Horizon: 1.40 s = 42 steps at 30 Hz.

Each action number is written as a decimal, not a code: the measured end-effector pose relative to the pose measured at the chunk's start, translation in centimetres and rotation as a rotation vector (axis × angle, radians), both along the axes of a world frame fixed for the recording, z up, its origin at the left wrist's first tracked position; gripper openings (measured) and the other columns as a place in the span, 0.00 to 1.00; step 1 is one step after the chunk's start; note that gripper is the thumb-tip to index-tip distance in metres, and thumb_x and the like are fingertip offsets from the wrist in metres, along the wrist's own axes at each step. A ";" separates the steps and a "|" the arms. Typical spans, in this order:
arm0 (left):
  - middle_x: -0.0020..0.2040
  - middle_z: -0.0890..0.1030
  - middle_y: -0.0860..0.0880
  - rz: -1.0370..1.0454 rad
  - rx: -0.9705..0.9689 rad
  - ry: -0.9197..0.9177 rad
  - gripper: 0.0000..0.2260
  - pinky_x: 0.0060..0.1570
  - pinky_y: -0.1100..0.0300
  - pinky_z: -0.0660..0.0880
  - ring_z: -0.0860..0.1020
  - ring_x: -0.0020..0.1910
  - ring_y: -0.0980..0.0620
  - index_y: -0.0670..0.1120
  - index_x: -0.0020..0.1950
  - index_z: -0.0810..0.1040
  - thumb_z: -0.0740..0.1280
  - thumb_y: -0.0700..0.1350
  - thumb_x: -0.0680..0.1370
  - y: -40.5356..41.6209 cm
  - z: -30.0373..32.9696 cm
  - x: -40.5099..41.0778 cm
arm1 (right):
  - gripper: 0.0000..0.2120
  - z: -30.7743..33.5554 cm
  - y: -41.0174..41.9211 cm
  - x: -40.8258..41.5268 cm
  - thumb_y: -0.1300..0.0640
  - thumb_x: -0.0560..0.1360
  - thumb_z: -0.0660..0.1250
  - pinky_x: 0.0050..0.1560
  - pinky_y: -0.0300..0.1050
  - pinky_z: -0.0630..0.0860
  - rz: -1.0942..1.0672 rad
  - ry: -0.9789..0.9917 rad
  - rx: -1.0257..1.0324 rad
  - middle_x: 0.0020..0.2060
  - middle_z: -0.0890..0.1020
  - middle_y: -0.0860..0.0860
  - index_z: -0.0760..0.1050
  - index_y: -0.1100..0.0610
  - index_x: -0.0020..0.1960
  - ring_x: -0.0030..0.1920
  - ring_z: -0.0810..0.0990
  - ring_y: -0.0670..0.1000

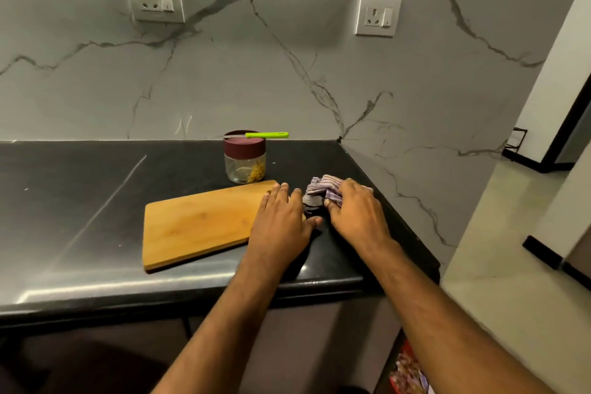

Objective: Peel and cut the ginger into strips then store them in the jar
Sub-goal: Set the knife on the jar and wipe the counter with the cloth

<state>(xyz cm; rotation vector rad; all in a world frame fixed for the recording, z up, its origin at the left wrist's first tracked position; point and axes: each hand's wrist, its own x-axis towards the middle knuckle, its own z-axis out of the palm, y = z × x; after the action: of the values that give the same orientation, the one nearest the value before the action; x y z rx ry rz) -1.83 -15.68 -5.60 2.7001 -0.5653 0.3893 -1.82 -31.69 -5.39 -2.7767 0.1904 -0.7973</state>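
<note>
Left hand (pixel 283 221) lies flat, fingers straight, on the right end of the wooden cutting board (pixel 198 227); right hand (pixel 355 209) grips a bunched striped cloth (pixel 319 189) on the black counter (pixel 80 201) just right of the board. Jar (pixel 244 161) stands behind the board, maroon lid on, ginger strips (pixel 257 171) inside, green-handled knife (pixel 267 135) lying across the lid.
</note>
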 end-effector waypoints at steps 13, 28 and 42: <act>0.80 0.57 0.40 0.124 -0.156 -0.004 0.31 0.79 0.48 0.46 0.50 0.81 0.43 0.46 0.78 0.63 0.61 0.62 0.81 8.9 -0.9 -4.2 | 0.16 4.0 6.5 -5.9 0.58 0.78 0.66 0.46 0.50 0.75 -0.159 0.323 -0.202 0.55 0.79 0.58 0.68 0.58 0.64 0.53 0.79 0.58; 0.75 0.65 0.32 0.546 -0.102 0.089 0.38 0.77 0.44 0.57 0.60 0.77 0.36 0.38 0.73 0.68 0.53 0.69 0.79 14.8 -0.9 -4.1 | 0.25 2.6 9.3 -2.4 0.64 0.74 0.64 0.58 0.53 0.76 0.188 0.132 0.171 0.59 0.77 0.50 0.70 0.43 0.66 0.57 0.77 0.54; 0.80 0.56 0.34 0.356 -0.018 0.111 0.39 0.78 0.48 0.51 0.52 0.80 0.39 0.41 0.81 0.56 0.48 0.68 0.80 3.2 -0.9 -6.6 | 0.24 1.8 -2.7 -6.8 0.62 0.74 0.69 0.55 0.51 0.79 -0.086 0.164 0.098 0.61 0.78 0.51 0.69 0.42 0.65 0.56 0.78 0.55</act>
<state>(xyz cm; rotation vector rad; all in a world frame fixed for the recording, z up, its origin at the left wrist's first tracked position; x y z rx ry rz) -8.43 -12.43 -6.53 2.7819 -0.0465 0.3284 -8.62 -34.42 -3.61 -2.7553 0.3712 -0.5630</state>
